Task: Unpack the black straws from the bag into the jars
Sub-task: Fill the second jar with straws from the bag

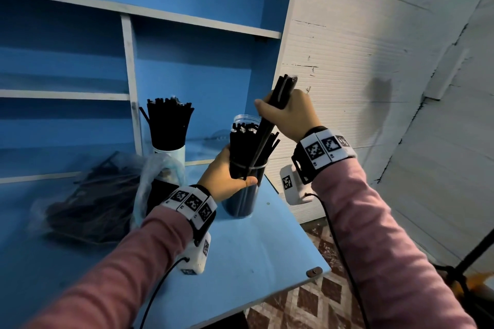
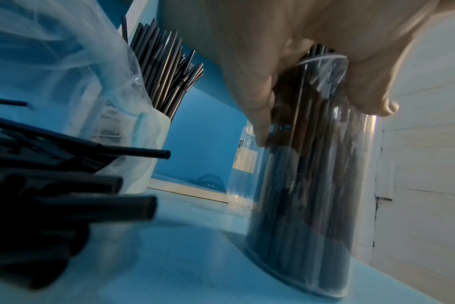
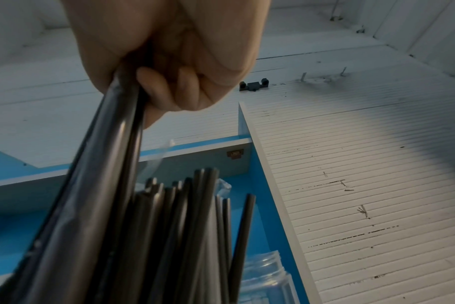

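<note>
My left hand (image 1: 227,177) (image 2: 299,67) grips a clear jar (image 1: 243,195) (image 2: 312,185) that stands on the blue table and holds many black straws. My right hand (image 1: 288,112) (image 3: 169,67) holds a small bunch of black straws (image 1: 270,120) (image 3: 112,174) above that jar, their lower ends inside its mouth. A white jar (image 1: 171,151) (image 2: 143,154) packed with straws stands behind to the left. The clear plastic bag (image 1: 88,197) (image 2: 52,67) with several loose straws lies at the left of the table.
An empty clear jar (image 1: 246,121) (image 2: 242,170) (image 3: 268,281) stands behind the held one. Blue shelving (image 1: 128,61) rises behind the table (image 1: 254,248), whose right edge meets a white ribbed wall (image 1: 347,67). A dark stand (image 1: 465,262) is at the lower right over a patterned floor.
</note>
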